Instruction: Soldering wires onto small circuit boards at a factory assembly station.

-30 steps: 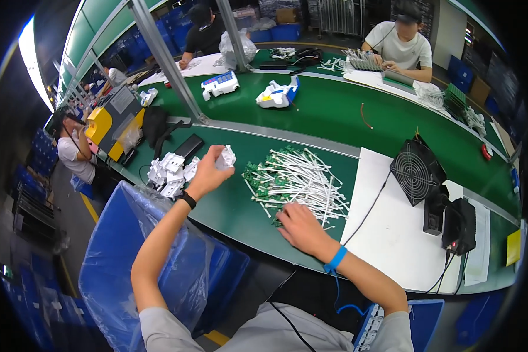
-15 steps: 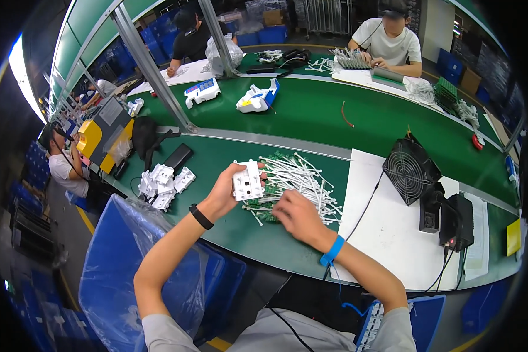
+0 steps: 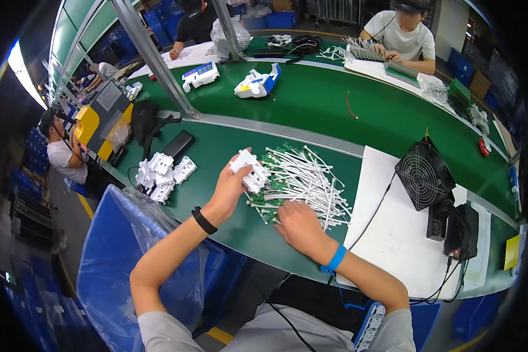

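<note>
My left hand (image 3: 231,189) grips a white plastic housing (image 3: 250,169) with small holes, tilted over the left side of a heap. The heap is of white cables (image 3: 308,182) with small green circuit boards (image 3: 267,212) at their left ends. At the heap's near edge, my right hand (image 3: 302,227) rests with curled fingers against the boards. Its fingertips are partly hidden, so what they pinch cannot be made out. To the left lies a small pile of similar white housings (image 3: 161,173).
A black fan (image 3: 419,179) and black power box (image 3: 462,226) stand on white sheeting (image 3: 375,234) at right. A plastic-lined blue bin (image 3: 129,258) is by the table's left front. Across a metal rail, blue-and-white devices (image 3: 258,82) lie on green surface; people sit beyond.
My left hand has turned the housing from upright to a slant. My right hand has come slightly nearer to me, its fingers lower on the boards. The whole view has shifted a little.
</note>
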Demonstrator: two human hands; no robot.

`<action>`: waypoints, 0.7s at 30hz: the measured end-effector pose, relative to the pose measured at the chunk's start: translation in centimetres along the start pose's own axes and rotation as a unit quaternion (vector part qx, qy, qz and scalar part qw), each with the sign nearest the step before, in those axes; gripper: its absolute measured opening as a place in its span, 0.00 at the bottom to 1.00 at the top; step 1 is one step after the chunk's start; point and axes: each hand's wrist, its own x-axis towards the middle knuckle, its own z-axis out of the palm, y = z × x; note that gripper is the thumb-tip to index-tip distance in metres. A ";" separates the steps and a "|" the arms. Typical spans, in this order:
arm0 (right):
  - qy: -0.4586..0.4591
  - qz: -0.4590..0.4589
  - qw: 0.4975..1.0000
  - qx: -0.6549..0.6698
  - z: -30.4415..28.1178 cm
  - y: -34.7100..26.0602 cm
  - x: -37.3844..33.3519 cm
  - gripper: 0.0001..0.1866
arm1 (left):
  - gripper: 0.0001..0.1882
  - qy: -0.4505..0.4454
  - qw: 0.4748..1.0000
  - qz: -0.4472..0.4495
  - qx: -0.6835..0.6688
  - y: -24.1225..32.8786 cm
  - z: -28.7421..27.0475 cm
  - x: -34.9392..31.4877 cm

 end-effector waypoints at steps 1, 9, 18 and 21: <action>0.002 0.009 1.000 -0.004 0.3 -0.2 0.0 0.15 | 0.27 0.001 1.000 -0.016 0.008 0.1 0.1 -0.2; 0.046 -0.006 0.998 0.040 0.5 0.1 -0.2 0.12 | 0.27 -0.004 1.000 0.004 0.022 -0.2 0.2 -0.3; 0.149 0.063 0.964 0.212 -3.0 1.2 1.5 0.10 | 0.26 0.036 0.999 0.030 0.021 -0.3 1.0 -0.9; 0.189 0.085 0.939 0.275 -4.8 2.2 2.2 0.08 | 0.28 0.035 0.998 0.032 0.030 0.1 1.5 -1.4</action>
